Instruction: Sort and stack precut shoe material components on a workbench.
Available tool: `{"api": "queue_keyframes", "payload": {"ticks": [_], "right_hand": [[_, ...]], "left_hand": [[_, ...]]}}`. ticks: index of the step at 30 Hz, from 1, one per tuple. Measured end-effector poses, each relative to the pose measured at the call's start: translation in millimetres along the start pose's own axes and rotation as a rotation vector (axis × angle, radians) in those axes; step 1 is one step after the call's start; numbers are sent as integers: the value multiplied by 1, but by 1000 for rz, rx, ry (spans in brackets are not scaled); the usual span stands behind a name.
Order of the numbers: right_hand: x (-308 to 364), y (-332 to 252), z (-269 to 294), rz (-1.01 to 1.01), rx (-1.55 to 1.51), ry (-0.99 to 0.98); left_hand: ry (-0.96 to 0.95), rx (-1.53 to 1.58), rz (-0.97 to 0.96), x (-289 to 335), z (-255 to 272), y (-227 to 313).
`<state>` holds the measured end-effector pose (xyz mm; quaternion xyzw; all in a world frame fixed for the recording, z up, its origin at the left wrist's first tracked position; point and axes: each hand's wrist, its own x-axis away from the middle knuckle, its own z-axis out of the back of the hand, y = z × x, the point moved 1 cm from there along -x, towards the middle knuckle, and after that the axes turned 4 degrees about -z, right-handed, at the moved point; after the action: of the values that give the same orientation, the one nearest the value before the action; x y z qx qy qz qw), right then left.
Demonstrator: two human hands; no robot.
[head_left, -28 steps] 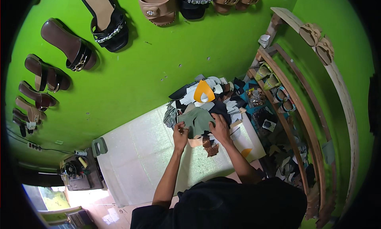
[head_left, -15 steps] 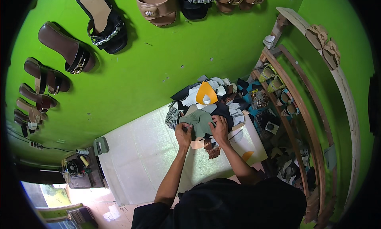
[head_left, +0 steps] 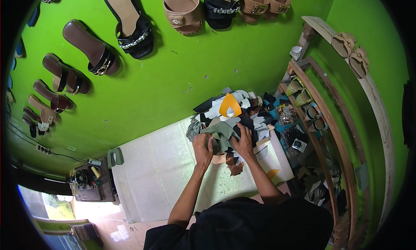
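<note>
Left hand [head_left: 202, 148]: half-curled at the left edge of the green cloth [head_left: 222, 132], thumb on the side facing the right hand [head_left: 244, 142]; touching for sure, but can't tell whether pinching or just pressing.
Right hand: pretty open, fingers spread over the right edge of the green cloth, back facing up; looking more like resting than gripping.
Green cloth: rumpled, between the 2 hands, lying on the near part of the scrap pile [head_left: 260, 121].
Scrap pile: heaped toward the right end of the table [head_left: 151, 174], up near the wall [head_left: 173, 79]; mostly black, white, grey and brown bits.
Yellow piece [head_left: 227, 102]: on top of the scrap pile, just behind the green cloth, white showing through the cutout.
Striped bunch [head_left: 193, 129]: at the left of the scrap pile, just beside the left hand.
Near side: peach scrap [head_left: 219, 159] and leopard scrap [head_left: 235, 167] poking out between the forearms.
Table: pale and shiny, orange scrap [head_left: 272, 174] to the right of the right forearm, green bundle [head_left: 115, 156] at the far left corner.
Wall: bright green, hung with sandals [head_left: 182, 18], some with buckles or jewelled straps.
Rack [head_left: 329, 107]: wooden, off to the right, beige pair [head_left: 359, 61] up top, patterned ones lower down.
</note>
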<state>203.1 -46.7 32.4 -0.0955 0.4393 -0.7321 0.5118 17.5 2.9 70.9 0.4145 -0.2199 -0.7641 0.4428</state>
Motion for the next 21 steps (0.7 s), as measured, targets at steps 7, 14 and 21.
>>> {"api": "queue_keyframes", "payload": {"ticks": [7, 14, 21], "right_hand": [[-5, -8, 8, 264, -368, -348], [7, -21, 1, -162, -799, -582], [28, -69, 5, -168, -959, -591]], "left_hand": [[128, 49, -98, -14, 27, 43], [79, 382, 197, -9, 72, 57], [125, 591, 501, 47, 118, 23]]}}
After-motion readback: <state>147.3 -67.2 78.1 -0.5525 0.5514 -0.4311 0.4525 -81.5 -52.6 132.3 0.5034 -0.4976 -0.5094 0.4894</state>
